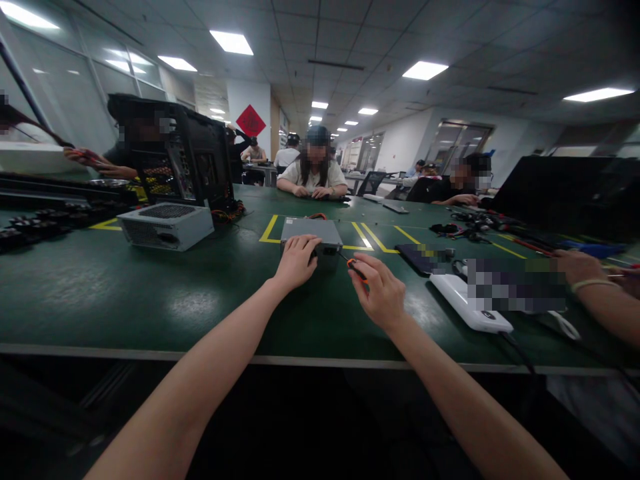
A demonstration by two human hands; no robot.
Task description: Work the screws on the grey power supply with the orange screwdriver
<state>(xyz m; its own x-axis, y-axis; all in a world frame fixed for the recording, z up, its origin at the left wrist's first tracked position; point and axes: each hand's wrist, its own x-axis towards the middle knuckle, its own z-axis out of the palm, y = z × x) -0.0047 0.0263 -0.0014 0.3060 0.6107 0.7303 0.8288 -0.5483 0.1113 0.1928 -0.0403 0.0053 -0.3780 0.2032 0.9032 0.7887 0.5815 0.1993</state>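
A grey metal power supply box (311, 231) lies on the green table (125, 293) in front of me. My left hand (296, 261) rests on its near left corner, fingers curled over the edge. My right hand (383, 293) is closed round a screwdriver with an orange and black handle (356, 268); its thin shaft points at the box's near right side.
A second power supply (167, 225) and an open black computer case (193, 157) stand at the left. A white device (467, 303), cables and tools (470, 230) lie at the right, beside another person's arm (597, 293). Several people sit at the table's far side.
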